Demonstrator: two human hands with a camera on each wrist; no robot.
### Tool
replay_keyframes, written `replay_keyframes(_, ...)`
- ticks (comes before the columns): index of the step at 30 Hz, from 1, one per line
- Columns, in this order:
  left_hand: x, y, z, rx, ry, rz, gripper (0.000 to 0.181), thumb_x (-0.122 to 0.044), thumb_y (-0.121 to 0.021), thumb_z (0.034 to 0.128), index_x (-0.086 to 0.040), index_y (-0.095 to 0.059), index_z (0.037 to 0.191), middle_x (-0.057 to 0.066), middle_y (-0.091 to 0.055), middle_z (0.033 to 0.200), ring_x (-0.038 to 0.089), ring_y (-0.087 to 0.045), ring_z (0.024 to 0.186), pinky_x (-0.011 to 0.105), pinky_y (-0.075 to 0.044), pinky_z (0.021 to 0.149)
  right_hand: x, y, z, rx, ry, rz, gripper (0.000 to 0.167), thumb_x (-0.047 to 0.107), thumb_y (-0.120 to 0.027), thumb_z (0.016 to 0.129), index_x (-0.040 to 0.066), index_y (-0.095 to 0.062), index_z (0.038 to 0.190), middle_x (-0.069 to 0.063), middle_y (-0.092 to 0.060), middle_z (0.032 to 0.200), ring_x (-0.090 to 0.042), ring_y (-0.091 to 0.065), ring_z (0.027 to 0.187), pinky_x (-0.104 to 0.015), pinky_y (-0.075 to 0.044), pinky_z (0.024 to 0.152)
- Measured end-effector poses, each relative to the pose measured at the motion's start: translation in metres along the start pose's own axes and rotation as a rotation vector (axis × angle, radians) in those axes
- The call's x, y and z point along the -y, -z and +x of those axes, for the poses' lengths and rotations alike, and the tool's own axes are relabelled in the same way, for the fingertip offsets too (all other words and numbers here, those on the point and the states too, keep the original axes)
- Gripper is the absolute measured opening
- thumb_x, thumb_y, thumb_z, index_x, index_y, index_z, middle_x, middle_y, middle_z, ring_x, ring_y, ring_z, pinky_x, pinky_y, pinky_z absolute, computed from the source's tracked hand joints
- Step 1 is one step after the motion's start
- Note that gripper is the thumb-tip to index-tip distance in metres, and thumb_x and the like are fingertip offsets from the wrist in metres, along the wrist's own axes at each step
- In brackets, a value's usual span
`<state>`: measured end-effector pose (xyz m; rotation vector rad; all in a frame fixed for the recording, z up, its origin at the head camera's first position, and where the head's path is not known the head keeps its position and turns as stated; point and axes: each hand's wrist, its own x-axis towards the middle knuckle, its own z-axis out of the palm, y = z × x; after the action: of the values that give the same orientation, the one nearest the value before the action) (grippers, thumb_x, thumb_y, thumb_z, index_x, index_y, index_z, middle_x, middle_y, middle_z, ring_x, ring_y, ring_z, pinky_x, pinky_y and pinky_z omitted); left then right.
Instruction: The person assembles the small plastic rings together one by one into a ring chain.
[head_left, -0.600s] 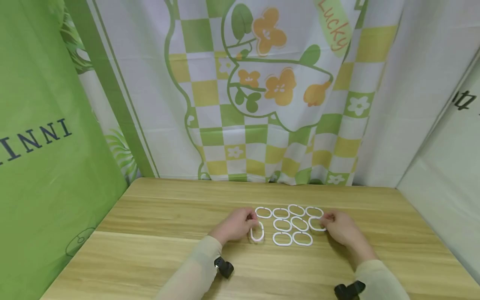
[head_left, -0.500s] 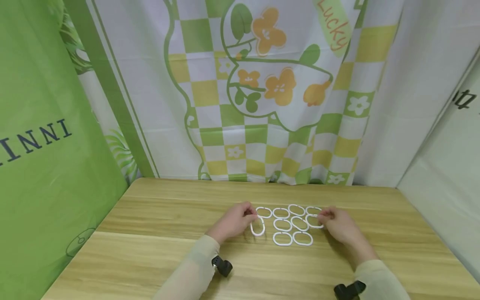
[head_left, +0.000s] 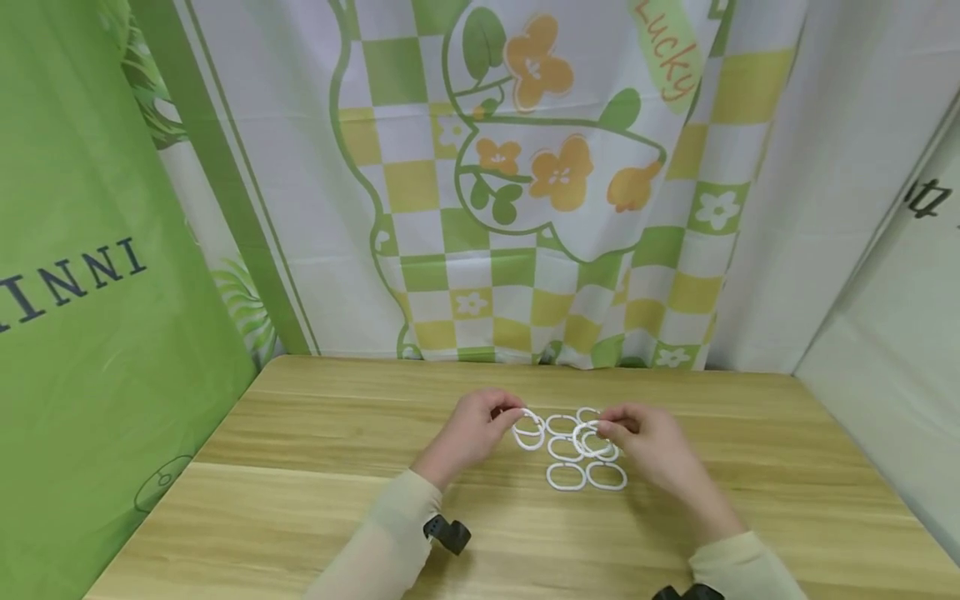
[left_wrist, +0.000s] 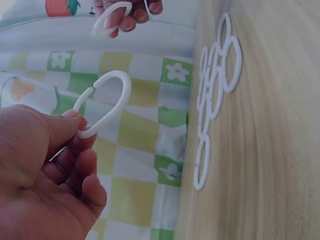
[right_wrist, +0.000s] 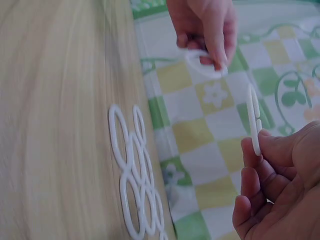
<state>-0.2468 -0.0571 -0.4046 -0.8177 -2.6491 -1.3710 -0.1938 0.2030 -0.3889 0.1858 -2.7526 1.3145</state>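
My left hand pinches a white plastic shower curtain ring between thumb and fingers. This ring is oval, with a small gap in its loop, and is raised off the table. My right hand pinches another such ring above the table, its gap facing the thumb side in the right wrist view. Between and below the hands, several matching rings lie flat in a loose cluster. In the head view the held rings overlap some of them, and the right hand hides part of the cluster's right side.
The wooden table runs back to a patterned curtain. Green cloth hangs on the left and pale cloth on the right. A black wrist camera sits on the left sleeve.
The left hand has lifted its ring and moved slightly away from me and right. The right hand has raised a ring from the cluster's right side and moved left with it.
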Motion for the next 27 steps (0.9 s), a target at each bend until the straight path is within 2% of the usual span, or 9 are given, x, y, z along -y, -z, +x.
replay_keyframes(5,-0.008,-0.001,-0.002,0.007,-0.011,-0.035,0.013,-0.019,-0.062,0.0982,-0.01,-0.072,0.1,0.0,-0.066,0.084,0.007,-0.054,0.069,0.024,-0.047,0.061,0.012,-0.01,-0.005,0.018,0.034,0.066,0.012,0.016,-0.067,0.094,0.005,-0.069,0.1,-0.002,-0.069,0.09,-0.018,-0.06,0.081,-0.027,-0.048,0.066)
replay_keyframes(12,-0.02,-0.004,-0.005,0.09,-0.037,-0.115,0.016,-0.018,-0.063,0.0978,-0.005,-0.072,0.102,0.001,-0.065,0.083,0.013,-0.062,0.072,0.023,-0.049,0.059,0.018,-0.021,-0.007,0.015,0.047,0.108,0.009,0.014,-0.067,0.093,0.007,-0.069,0.097,-0.002,-0.068,0.092,-0.016,-0.059,0.081,-0.028,-0.047,0.07)
replay_keyframes(17,-0.02,-0.006,-0.006,0.098,-0.048,-0.141,0.015,-0.017,-0.062,0.0979,-0.005,-0.071,0.101,0.002,-0.067,0.085,0.012,-0.064,0.072,0.022,-0.049,0.059,0.019,-0.023,-0.008,0.012,0.05,0.111,0.006,0.012,-0.067,0.093,0.007,-0.068,0.096,-0.002,-0.068,0.093,-0.016,-0.058,0.082,-0.028,-0.046,0.07)
replay_keyframes(22,-0.021,-0.008,-0.007,0.103,-0.046,-0.166,0.011,-0.016,-0.062,0.0979,-0.009,-0.071,0.098,-0.001,-0.066,0.085,0.008,-0.064,0.073,0.024,-0.051,0.06,0.018,-0.024,-0.007,0.024,0.065,0.119,0.005,0.01,-0.066,0.093,0.006,-0.068,0.095,-0.003,-0.067,0.09,-0.016,-0.058,0.081,-0.028,-0.047,0.069)
replay_keyframes(27,-0.021,-0.009,-0.008,0.112,-0.045,-0.182,0.012,-0.016,-0.062,0.0979,-0.008,-0.071,0.099,-0.004,-0.065,0.086,0.008,-0.064,0.074,0.024,-0.052,0.062,0.017,-0.025,-0.008,0.043,0.075,0.14,0.004,0.01,-0.066,0.094,0.006,-0.068,0.095,-0.006,-0.066,0.086,-0.017,-0.057,0.077,-0.027,-0.047,0.066)
